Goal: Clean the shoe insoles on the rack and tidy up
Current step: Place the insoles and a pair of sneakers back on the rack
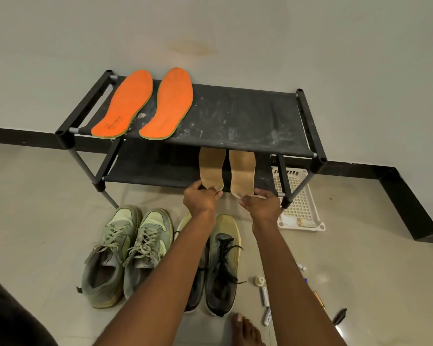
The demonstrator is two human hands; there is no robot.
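Pinching tan insoles on the lower shelf (160, 168) — left hand (200, 198) one insole (211, 168), right hand (261, 204) the other (242, 171).

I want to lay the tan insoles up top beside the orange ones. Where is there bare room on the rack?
Top shelf is bare from the right orange insole to the right post, though dusty. Lower shelf is bare left of the tan insoles. The floor in front is crowded with shoes.

Two bare forearms, no sleeves, no watch, no rings or bands on either of the hands: left hand (200, 198), right hand (261, 205). One bare foot (245, 330) at the lower edge, unshod. Dark cloth (8, 313) at lower left, possibly trousers.
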